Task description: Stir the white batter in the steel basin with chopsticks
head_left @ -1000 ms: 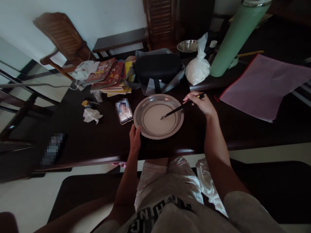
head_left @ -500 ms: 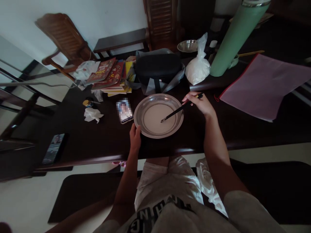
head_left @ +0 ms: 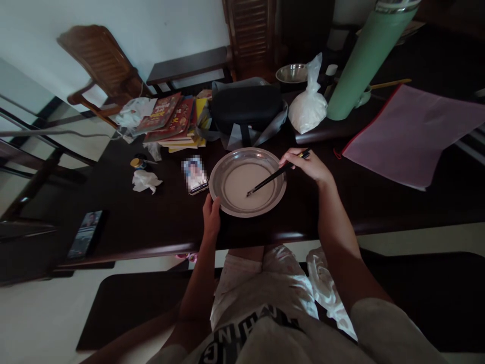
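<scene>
A round metal basin (head_left: 278,198) stands near the table's front edge with a pale, whitish liquid (head_left: 248,182) inside. My left hand (head_left: 211,215) is closed on its near left rim, thumb on top and fingers mostly hidden beneath. Over the right rim, my right hand (head_left: 305,164) pinches black chopsticks (head_left: 271,178) with gold bands near the top. Their tips slant down to the left and meet the liquid near the basin's middle, with some white stuff on them. Just left of the basin lies a phone (head_left: 195,174) with a lit screen.
Behind the basin sit a black case (head_left: 246,106), a tied bag of white powder (head_left: 307,111) and a tall green flask (head_left: 364,71). Books (head_left: 178,121), crumpled tissue (head_left: 146,181) and another phone (head_left: 86,233) lie left. A pinkish zip pouch (head_left: 409,136) lies right.
The chopstick tips have shifted slightly left and toward me in the liquid, and my right hand has moved a little left with them. My left hand stays on the rim.
</scene>
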The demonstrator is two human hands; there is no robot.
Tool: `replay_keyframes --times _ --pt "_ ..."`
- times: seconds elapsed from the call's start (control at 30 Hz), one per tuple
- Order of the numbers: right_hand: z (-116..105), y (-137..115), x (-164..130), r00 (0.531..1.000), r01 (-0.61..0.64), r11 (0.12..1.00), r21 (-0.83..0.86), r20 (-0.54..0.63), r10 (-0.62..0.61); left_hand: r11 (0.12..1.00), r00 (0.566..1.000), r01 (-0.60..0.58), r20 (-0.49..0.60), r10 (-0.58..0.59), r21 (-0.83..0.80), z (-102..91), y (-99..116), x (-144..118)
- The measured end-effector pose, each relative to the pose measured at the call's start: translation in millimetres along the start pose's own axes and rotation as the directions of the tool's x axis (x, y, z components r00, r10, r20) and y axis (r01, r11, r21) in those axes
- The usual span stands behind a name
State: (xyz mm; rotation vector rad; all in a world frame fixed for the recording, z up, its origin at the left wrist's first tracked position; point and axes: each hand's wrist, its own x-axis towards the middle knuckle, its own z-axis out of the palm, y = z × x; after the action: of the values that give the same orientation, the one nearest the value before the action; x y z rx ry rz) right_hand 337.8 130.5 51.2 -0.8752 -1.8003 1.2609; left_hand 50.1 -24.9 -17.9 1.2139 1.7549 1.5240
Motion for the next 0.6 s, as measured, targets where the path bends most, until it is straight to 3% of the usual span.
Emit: replay_keyframes --times 0.1,0.27,0.47,0.6 --pt "1.1 -0.7 0.6 0.999 0.032 0.999 -0.033 0.015 -0.031 1.0 1.0 0.011 -0.004 -0.011 -0.005 -0.1 -0.1 -0.2" --pt "-5.8 2.3 0.0 0.992 0.014 1.0 -0.007 -0.128 -0.014 1.0 1.0 0.011 -0.011 -0.011 -0.02 -0.3 -0.4 0.2" --pt "1.7 1.8 2.1 0.999 0.023 1.0 -0.021 0.023 -0.023 1.0 1.0 0.01 -0.009 -0.01 -0.021 -0.9 -1.4 0.9" --pt "-3.1 3.0 1.8 0.993 0.034 0.999 -0.035 -0.114 -0.038 1.0 1.0 0.013 -0.005 -0.013 -0.018 -0.4 0.2 0.2"
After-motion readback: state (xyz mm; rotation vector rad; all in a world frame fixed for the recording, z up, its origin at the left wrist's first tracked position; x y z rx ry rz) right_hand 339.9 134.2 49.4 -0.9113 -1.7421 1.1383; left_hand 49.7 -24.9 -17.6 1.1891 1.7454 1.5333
